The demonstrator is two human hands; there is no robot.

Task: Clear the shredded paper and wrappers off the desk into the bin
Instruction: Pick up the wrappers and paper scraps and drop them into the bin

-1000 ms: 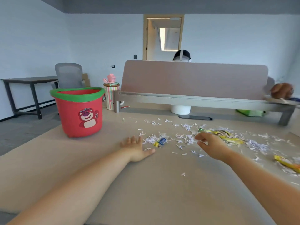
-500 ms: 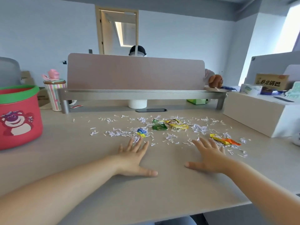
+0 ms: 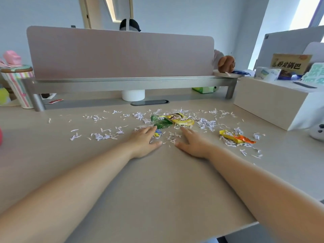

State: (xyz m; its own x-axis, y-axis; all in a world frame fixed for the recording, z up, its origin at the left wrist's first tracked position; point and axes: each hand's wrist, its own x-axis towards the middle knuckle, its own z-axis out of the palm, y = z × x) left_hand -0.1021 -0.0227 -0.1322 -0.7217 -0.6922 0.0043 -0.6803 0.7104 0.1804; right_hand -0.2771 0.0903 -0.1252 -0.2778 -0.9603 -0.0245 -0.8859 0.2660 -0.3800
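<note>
Shredded paper [image 3: 205, 123] strewn across the desk [image 3: 157, 190], thickest at twelve o'clock of both hands, around crinkly wrappers [image 3: 182, 120]. Looks feather-light, limp, quick to scatter: best raked into a heap, then scooped from underneath. Left hand [image 3: 143, 142] and right hand [image 3: 194, 144] flat, fingers relaxed, grasping nothing.

Bright, even daylight is admitted through a window [image 3: 305, 13] at two o'clock, where the pane is blown out to white. Only faint, soft shadows are cast on the desk [image 3: 157, 190]. Straight lines are bent by wide-angle distortion towards the edges, and fine detail is softened throughout by slight blur.
</note>
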